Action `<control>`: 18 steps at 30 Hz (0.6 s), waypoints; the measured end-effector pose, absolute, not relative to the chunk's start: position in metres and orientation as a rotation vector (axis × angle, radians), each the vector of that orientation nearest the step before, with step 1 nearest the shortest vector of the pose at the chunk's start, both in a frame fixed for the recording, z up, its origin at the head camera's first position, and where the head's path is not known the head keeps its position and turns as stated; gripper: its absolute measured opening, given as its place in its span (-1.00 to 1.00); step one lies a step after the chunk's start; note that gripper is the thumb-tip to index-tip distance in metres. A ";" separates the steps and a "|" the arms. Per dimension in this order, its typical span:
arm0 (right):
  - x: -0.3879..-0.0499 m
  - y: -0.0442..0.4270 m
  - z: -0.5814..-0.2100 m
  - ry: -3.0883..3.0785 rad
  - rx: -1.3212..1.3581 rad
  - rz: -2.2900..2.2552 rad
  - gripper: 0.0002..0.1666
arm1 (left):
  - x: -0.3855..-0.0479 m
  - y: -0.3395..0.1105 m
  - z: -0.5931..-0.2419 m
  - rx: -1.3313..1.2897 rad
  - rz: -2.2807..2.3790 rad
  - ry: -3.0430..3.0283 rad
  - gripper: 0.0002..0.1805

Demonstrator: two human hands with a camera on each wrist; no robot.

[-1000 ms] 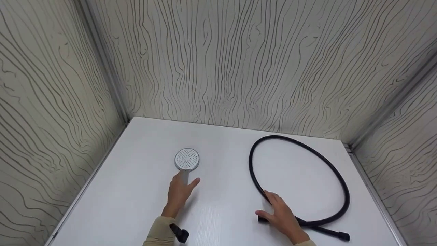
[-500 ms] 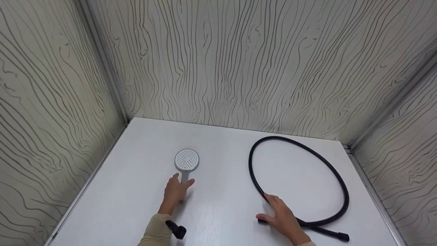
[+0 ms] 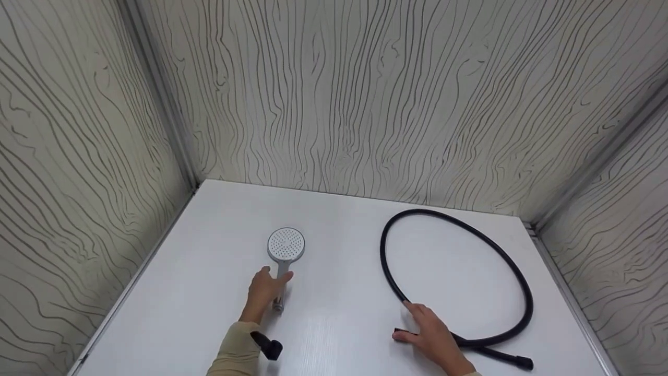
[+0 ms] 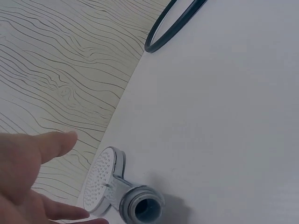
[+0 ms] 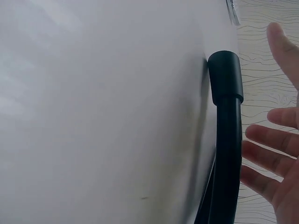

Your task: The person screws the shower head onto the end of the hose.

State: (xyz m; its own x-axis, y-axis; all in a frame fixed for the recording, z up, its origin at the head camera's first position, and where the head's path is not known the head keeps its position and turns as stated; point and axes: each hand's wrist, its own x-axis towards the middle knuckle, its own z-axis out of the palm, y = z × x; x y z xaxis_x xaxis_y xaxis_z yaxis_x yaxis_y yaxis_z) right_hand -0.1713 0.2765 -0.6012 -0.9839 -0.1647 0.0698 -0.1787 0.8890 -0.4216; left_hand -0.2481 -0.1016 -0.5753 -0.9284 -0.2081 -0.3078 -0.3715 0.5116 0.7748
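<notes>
On the white table lies a handheld shower head, its round spray face up and its grey handle toward me. My left hand hovers over that handle, thumb and fingers spread on either side. The left wrist view shows the handle's round threaded end beside the fingers, which do not grip it. A black shower hose lies in a loop on the right. My right hand is above its near part, covering the crossing. In the right wrist view, spread fingers stand beside the hose's connector.
The white tabletop is enclosed by wood-grain patterned panels at the back and both sides. The hose's other end points toward the near right. A black wrist mount sits on the left sleeve.
My left hand has drawn back along the handle toward me, so the handle's end now shows. The right hand has barely shifted. Shower head and hose lie where they were.
</notes>
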 end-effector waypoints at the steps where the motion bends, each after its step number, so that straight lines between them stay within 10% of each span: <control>1: -0.172 0.277 -0.602 -3.024 0.283 0.677 -0.04 | -0.249 -0.102 -0.576 -0.502 1.386 2.566 -0.11; 18: -0.171 0.282 -0.601 -3.180 0.315 0.815 -0.02 | -0.254 -0.101 -0.584 -0.539 1.418 2.502 -0.14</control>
